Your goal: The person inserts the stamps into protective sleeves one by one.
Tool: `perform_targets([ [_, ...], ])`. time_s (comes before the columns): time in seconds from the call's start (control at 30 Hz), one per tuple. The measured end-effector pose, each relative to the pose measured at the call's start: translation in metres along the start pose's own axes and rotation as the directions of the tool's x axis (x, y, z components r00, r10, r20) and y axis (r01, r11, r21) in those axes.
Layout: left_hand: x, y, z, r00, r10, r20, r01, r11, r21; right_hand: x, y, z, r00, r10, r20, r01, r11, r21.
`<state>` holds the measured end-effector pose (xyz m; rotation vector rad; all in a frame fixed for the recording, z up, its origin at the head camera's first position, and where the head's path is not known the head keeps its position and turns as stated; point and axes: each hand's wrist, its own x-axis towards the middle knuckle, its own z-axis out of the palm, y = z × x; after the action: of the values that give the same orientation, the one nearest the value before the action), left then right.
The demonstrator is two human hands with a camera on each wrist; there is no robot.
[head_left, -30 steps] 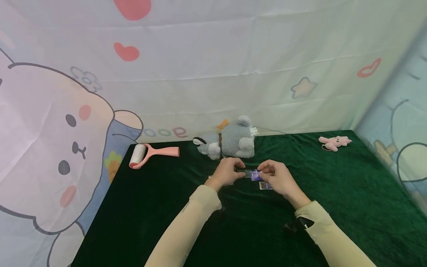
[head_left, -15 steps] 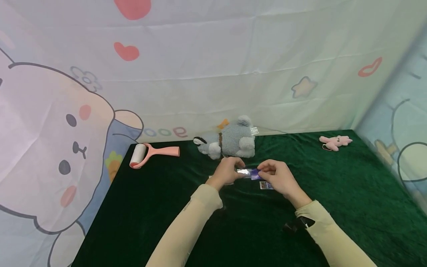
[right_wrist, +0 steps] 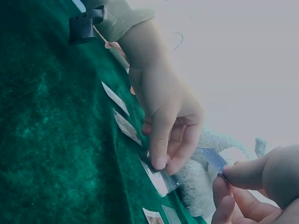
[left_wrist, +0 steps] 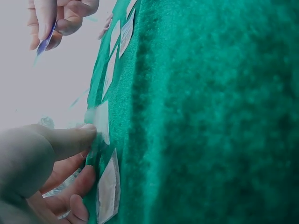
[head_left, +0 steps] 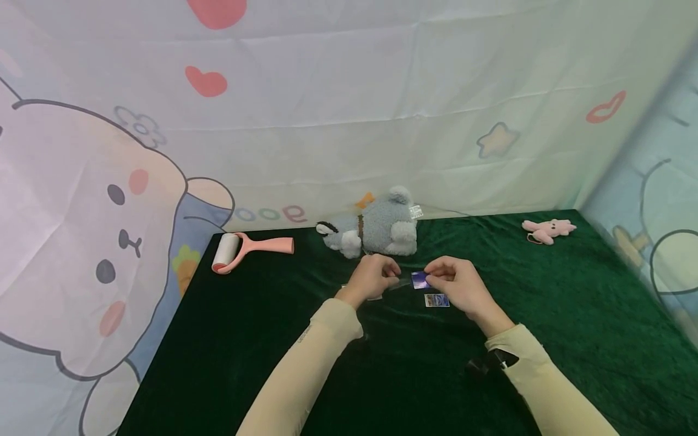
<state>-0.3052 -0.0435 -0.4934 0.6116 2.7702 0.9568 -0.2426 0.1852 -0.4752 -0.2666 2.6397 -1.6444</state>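
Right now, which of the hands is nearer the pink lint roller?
Left. The left hand is to the right of the pink lint roller; the right hand is farther right, beyond the left hand.

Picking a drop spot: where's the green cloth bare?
Free: the green cloth between the right hand and the pink plush; also between the lint roller and the left sleeve.
Crowded: the middle, where the left hand, purple card, flat cards and grey plush bunch together.
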Motion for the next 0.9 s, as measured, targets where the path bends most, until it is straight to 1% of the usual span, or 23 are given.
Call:
perform_targets([
  [0.17, -0.001, 0.000, -0.003, 1.000, 0.012, 0.005, -0.012, 1.000, -0.005, 0.000, -0.002, -0.003, 1.000, -0.009, 0.001, 0.009, 1.000, 0.000],
  [0.4, -0.003, -0.002, -0.007, 0.996, 0.088, -0.011, -0.088, 0.996, 0.009, 0.001, -0.004, -0.005, 1.000, -0.030, -0.004, 0.030, 1.000, 0.004],
  [0.57, -0.007, -0.003, -0.010, 0.994, 0.109, -0.015, -0.109, 0.994, 0.000, 0.001, -0.003, -0.007, 1.000, -0.019, -0.004, 0.019, 1.000, 0.006],
  [0.67, -0.009, -0.004, -0.012, 0.993, 0.115, -0.013, -0.115, 0.993, -0.025, 0.001, -0.004, -0.008, 1.000, -0.020, -0.003, 0.020, 1.000, 0.011],
  [0.9, -0.013, -0.009, -0.015, 0.992, 0.124, -0.009, -0.124, 0.984, -0.125, 0.001, -0.006, -0.009, 1.000, -0.010, 0.010, 0.009, 1.000, 0.019],
])
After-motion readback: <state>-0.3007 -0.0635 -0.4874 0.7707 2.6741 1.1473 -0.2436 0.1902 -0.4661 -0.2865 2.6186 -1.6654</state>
